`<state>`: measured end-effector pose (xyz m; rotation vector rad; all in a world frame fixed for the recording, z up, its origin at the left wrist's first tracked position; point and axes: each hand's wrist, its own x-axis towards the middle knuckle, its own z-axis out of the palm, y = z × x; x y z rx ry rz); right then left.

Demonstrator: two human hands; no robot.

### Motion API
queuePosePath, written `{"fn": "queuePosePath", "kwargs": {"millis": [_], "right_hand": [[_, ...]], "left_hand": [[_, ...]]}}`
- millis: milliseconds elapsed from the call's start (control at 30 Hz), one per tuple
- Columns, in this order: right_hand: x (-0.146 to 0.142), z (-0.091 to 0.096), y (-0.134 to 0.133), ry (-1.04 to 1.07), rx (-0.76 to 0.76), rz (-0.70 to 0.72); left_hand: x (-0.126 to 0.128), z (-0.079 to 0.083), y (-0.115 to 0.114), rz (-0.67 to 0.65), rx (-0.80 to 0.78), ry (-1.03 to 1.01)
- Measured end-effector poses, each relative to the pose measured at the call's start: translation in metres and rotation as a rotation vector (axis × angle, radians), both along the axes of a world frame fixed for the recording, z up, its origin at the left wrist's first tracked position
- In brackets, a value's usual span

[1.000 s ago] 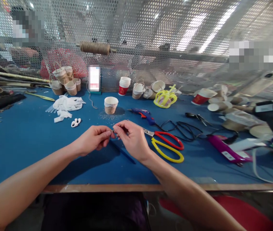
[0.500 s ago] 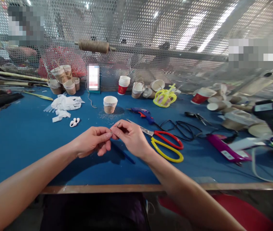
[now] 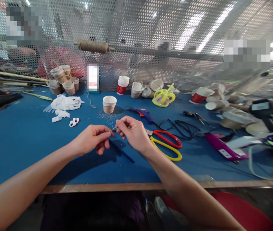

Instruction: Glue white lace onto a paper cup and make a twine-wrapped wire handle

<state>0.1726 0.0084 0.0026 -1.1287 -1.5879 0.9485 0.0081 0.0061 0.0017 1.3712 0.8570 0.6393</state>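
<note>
The left hand [image 3: 94,139] and right hand [image 3: 133,133] face each other over the table, each with thumb and forefinger pressed together on a short, thin strand [image 3: 113,129] that bridges the little gap between their fingertips (too fine to tell what it is made of). The left hand's lower fingers curl loosely beneath.

Below that gap, between the hands, a slim dark-blue rod [image 3: 125,154], perhaps a pen, lies on the blue tabletop [image 3: 30,138]. Just right of the right hand are the red-and-yellow-handled scissors [image 3: 166,154], their blades mostly hidden behind it; a sideways slip of the wrist could knock them or meet an edge.

Beyond the left hand sits a small white looped piece [image 3: 74,122]. Straight ahead of the fingertips, a twine-wrapped paper cup [image 3: 109,106] stands upright among pale crumbs; a sudden forward jerk, should the strand snap or slip from a weak pinch, could tip it. Something so thin, if dropped, might well be lost in that litter.

Past the right hand lies a blue glue gun [image 3: 143,114], nozzle pointing toward the cup's side; if it is hot, a careless reach could burn. Farthest ahead of the left hand, a twine spool [image 3: 92,46] hangs at the perforated screen [image 3: 136,29].
</note>
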Motion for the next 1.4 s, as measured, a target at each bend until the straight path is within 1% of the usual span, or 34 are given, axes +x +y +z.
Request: {"fn": "queuePosePath", "kwargs": {"millis": [167,233,333,433,567,633,733,800,867,967,1067,1200,1300,1333,1400], "right_hand": [[0.000,0.000,-0.003,-0.012,0.068,0.025],[0.000,0.000,-0.003,0.004,0.050,0.033],[-0.002,-0.001,-0.003,0.104,-0.034,0.044],[-0.005,-0.003,-0.002,0.201,-0.101,0.062],[-0.006,-0.003,-0.001,0.136,-0.083,0.130],[-0.004,-0.002,0.001,0.143,-0.051,0.094],[-0.001,-0.002,0.004,0.207,-0.020,0.015],[-0.001,-0.001,0.004,0.230,-0.027,0.014],[-0.001,0.000,0.002,0.226,-0.057,0.055],[-0.004,0.000,-0.001,0.192,-0.106,0.151],[-0.006,-0.002,-0.003,0.207,-0.108,0.176],[-0.007,-0.004,-0.003,0.275,-0.109,0.127],[-0.007,-0.002,-0.002,0.274,-0.114,0.083],[-0.006,-0.001,-0.002,0.266,-0.109,0.067],[-0.005,0.001,-0.001,0.246,-0.095,0.037]], "left_hand": [[-0.002,0.001,0.000,-0.033,-0.031,-0.003],[-0.004,0.002,0.000,-0.047,-0.048,-0.013],[-0.006,0.003,0.001,-0.079,-0.109,-0.039],[-0.006,0.003,0.003,-0.059,-0.199,-0.095],[-0.003,0.002,0.005,-0.047,-0.327,-0.193],[-0.005,0.002,0.006,-0.053,-0.341,-0.200],[-0.011,0.002,0.008,-0.076,-0.282,-0.149],[-0.015,0.003,0.010,-0.120,-0.236,-0.100],[-0.017,0.002,0.010,-0.141,-0.202,-0.067],[-0.015,0.001,0.008,-0.122,-0.168,-0.038],[-0.011,0.001,0.005,-0.111,-0.137,-0.025],[-0.007,0.003,0.003,-0.091,-0.087,-0.027],[-0.007,0.005,0.004,-0.077,-0.067,-0.031],[-0.007,0.005,0.005,-0.074,-0.046,-0.026],[-0.009,0.006,0.007,-0.053,0.042,0.006]]}}
